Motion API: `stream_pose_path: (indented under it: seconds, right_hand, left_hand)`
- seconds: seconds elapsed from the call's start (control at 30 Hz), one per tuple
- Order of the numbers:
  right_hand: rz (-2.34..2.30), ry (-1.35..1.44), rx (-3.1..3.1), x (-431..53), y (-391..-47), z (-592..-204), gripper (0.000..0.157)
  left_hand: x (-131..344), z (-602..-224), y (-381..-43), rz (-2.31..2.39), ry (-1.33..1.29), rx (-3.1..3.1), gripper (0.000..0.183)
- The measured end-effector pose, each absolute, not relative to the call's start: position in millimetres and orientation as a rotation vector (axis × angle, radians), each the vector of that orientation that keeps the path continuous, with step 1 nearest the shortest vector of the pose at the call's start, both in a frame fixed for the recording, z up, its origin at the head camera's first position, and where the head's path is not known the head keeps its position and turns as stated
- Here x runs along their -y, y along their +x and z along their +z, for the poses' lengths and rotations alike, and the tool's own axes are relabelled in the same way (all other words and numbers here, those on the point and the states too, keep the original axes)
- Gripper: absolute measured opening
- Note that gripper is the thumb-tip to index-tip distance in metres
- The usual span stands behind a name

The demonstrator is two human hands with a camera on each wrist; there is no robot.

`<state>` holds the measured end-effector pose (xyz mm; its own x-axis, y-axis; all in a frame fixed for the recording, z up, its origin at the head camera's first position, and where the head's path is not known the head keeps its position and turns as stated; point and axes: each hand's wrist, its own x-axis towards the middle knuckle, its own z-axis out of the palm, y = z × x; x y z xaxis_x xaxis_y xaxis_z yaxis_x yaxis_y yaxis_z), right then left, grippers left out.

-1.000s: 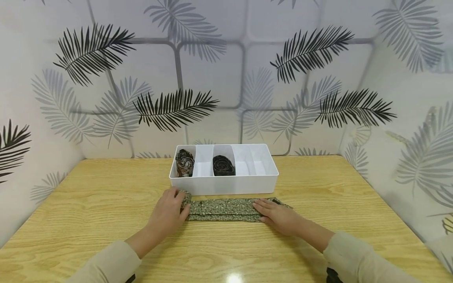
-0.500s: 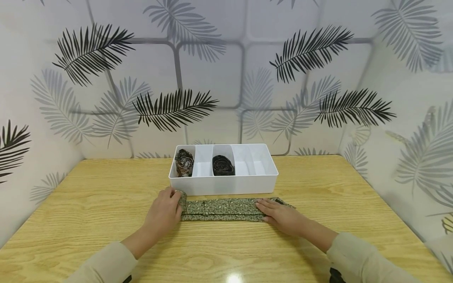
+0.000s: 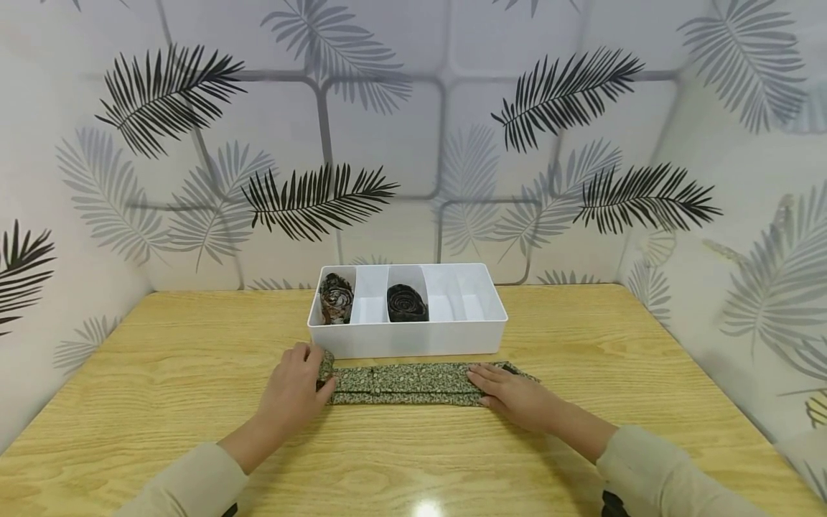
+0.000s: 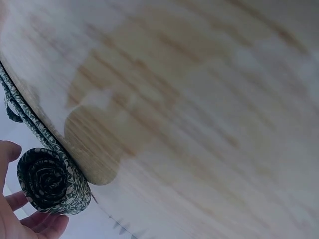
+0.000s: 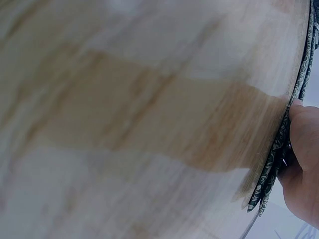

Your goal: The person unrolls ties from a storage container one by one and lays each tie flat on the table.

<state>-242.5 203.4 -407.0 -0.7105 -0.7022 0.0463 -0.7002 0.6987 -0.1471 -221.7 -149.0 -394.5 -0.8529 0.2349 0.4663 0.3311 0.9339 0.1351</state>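
Note:
A green floral necktie (image 3: 407,379) lies lengthwise on the table in front of the white box, its left end wound into a coil. My left hand (image 3: 291,384) holds that coil, mostly covering it in the head view. The left wrist view shows the rolled end (image 4: 50,181) side-on, its spiral facing the camera, with the thumb on one side and fingertips (image 4: 52,226) on the other. With fingers extended, my right hand (image 3: 510,398) presses flat on the tie close to its pointed right end. In the right wrist view the tie's layered edge (image 5: 271,164) runs beneath that hand.
Just behind the tie stands a white divided box (image 3: 413,340). A brown patterned rolled tie (image 3: 337,298) sits in its far-left compartment and a dark rolled tie (image 3: 407,303) in a middle one. A leaf-patterned wall covering (image 3: 400,143) rises behind the wooden table (image 3: 194,359).
My left hand has moved left along with the coil, and slightly more of the flat tie shows. My right hand and the pointed end shifted a little to the right, then stayed still.

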Motion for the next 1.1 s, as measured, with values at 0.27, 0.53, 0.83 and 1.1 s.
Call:
stream_pose_path:
  seconds: [0.27, 0.53, 0.83, 1.1]
  right_hand:
    - [-0.236, -1.159, -2.873, -203, -243, -408, 0.046]
    - [-0.242, -1.166, -2.873, -203, -243, -409, 0.046]
    - [-0.252, -1.178, -2.878, -207, -243, -408, 0.046]
    - [-0.271, -1.173, -2.896, -218, -246, -408, 0.045]
  left_hand:
    - [153, -394, -222, -0.297, -0.384, 2.635, 0.036]
    - [157, -393, -222, -0.281, -0.392, 2.602, 0.031]
    - [163, -394, -223, -0.167, -0.411, 2.563, 0.022]
    - [166, -393, -221, -0.200, -0.420, 2.564, 0.020]
